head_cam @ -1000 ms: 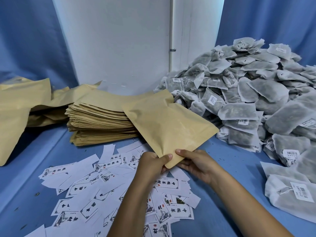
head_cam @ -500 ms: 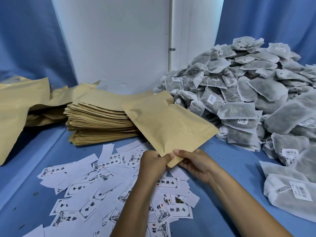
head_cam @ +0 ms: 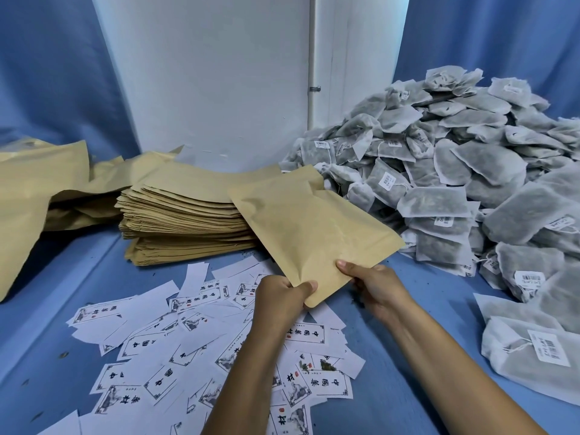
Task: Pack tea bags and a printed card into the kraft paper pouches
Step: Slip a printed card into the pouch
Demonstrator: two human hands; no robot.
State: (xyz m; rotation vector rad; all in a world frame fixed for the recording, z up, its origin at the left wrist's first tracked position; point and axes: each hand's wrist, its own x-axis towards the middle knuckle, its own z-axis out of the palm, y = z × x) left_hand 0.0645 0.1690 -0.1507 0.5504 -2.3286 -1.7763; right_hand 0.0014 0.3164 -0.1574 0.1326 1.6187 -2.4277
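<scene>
The pouch [head_cam: 314,227] is pinched at its near corner by both hands, left [head_cam: 279,296] and right [head_cam: 373,285]; its far mouth should be spread before filling.

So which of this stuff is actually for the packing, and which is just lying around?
For the job:
- kraft pouch, pinched by left hand and right hand
- pouch stack
- printed cards
- tea bag pile

Just lying about:
- crumpled kraft paper, far left
- wall pipe

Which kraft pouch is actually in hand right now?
The single kraft pouch tilted above the printed cards, gripped at its near corner by left hand and right hand; the others lie flat in the stack.
</scene>
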